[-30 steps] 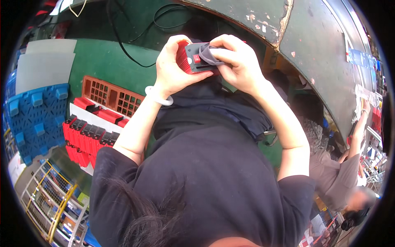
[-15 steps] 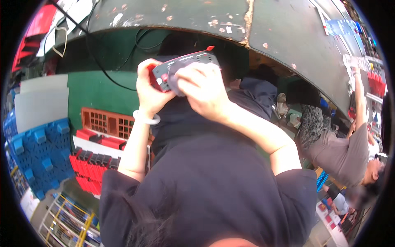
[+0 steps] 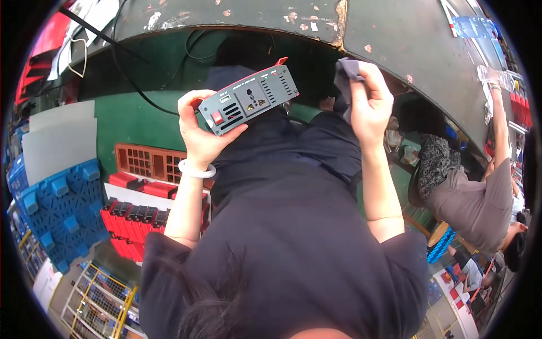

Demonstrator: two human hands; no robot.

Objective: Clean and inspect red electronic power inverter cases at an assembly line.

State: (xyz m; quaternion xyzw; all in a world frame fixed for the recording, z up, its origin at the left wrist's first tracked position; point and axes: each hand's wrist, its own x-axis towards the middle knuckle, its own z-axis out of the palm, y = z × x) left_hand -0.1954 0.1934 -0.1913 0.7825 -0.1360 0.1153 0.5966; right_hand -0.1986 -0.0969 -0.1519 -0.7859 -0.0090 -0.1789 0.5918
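A power inverter [image 3: 265, 90] with a dark grey end panel and a red casing is held up over my lap. The panel carries a red rocker switch, a socket, a USB port and vent slots. My left hand [image 3: 199, 127] grips its left end, the thumb along the lower edge and the fingers behind. Off to the right, apart from the inverter, my right hand [image 3: 371, 104] pinches a crumpled dark grey cloth [image 3: 344, 85] between thumb and fingers.
A worn dark green workbench [image 3: 243, 16] runs across the far side, and a black cable [image 3: 121, 73] hangs at the left. Stacked red units [image 3: 127, 223], an orange plastic crate [image 3: 149, 161] and a blue pallet [image 3: 65, 209] are on the left. A co-worker [image 3: 471, 203] sits at the right.
My right hand has lifted the cloth off the inverter's panel and moved right, uncovering the switch and socket. My left hand keeps its hold, slightly lower and to the left.
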